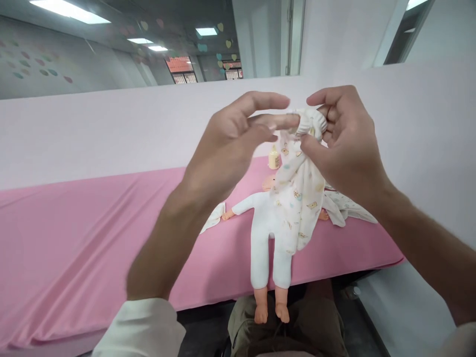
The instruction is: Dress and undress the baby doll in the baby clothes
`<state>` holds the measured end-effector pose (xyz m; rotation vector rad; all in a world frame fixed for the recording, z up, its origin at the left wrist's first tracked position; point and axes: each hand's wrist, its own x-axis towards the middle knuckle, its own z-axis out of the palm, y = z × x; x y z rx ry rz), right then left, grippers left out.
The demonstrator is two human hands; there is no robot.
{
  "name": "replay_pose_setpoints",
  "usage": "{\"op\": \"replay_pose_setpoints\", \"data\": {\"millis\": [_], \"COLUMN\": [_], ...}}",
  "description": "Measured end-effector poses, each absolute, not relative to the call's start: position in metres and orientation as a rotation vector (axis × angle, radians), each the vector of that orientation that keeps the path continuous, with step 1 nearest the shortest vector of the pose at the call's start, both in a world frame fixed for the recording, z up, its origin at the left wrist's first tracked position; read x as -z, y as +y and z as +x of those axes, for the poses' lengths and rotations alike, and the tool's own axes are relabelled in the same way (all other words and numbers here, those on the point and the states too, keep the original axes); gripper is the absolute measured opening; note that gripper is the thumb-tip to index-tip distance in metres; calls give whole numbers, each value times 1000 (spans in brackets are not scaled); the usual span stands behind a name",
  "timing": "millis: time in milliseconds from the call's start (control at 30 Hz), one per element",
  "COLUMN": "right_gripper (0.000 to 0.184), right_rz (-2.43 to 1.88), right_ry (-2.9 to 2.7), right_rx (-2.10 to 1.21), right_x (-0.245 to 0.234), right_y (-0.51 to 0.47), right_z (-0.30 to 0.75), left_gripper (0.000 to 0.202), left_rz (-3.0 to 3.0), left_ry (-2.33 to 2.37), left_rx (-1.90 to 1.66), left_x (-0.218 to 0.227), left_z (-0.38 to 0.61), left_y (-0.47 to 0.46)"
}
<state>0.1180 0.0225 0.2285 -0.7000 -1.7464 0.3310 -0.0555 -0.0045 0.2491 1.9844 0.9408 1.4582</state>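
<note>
In front of me, my right hand (344,129) pinches a white baby garment (303,193) near its gathered, ribbed cuff (314,121). The cloth has small coloured prints and hangs down in folds. My left hand (238,126) has its fingers stretched toward the cuff; one fingertip meets the cuff's opening. Behind the hanging cloth, a baby doll (262,218) in a white suit lies on its back with arms spread. The garment hides much of its head and one side of its body. Its bare feet reach past the table's near edge.
A pink sheet (111,248) covers the table. A small yellowish bottle (274,158) stands beyond the doll's head. More printed cloth (349,206) lies at the doll's right-hand side in view. A white wall (111,134) with windows above borders the far side.
</note>
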Motion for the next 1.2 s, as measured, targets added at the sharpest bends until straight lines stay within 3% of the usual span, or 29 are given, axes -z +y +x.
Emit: {"op": "replay_pose_setpoints", "data": {"millis": [100, 200, 267, 433, 600, 667, 767, 867, 933, 1100, 1200], "right_gripper": [32, 27, 20, 19, 33, 41, 54, 73, 84, 33, 23], "right_rz": [-597, -510, -498, -861, -1188, -1018, -703, -517, -588, -865, -902], "right_ry": [-1697, -1660, -1649, -1668, -2012, -2193, -2289, -2064, -1875, -1559, -1370], "right_rx": [-420, -589, -661, -553, -560, -747, -1300, -1801, -1886, -1714, -1772], "right_x": [-234, -239, -237, -206, -151, -132, -114, -100, -91, -72, -66], "right_y": [28, 33, 40, 73, 83, 69, 35, -1, -18, -23, -12], "right_z": [121, 120, 117, 124, 140, 138, 129, 113, 102, 86, 88], "left_gripper": [40, 74, 80, 45, 35, 28, 28, 23, 23, 59, 77], "left_rz": [1817, 1627, 1457, 1192, 1377, 1601, 1781, 1641, 1502, 1351, 1244], "left_ry": [919, 916, 880, 913, 1298, 1497, 1683, 1698, 1673, 1396, 1249], "left_rx": [-1712, -1401, -1208, -1102, -1187, -1251, -1353, -1454, -1450, -1208, -1181], "left_x": [-206, -147, -116, -95, -109, -110, -108, -108, -108, -93, -75], "left_z": [-64, -59, -48, -26, -41, -49, -56, -59, -62, -77, -79], "left_y": [5, 8, 1, -36, -59, -62, -65, -67, -68, -73, -73]}}
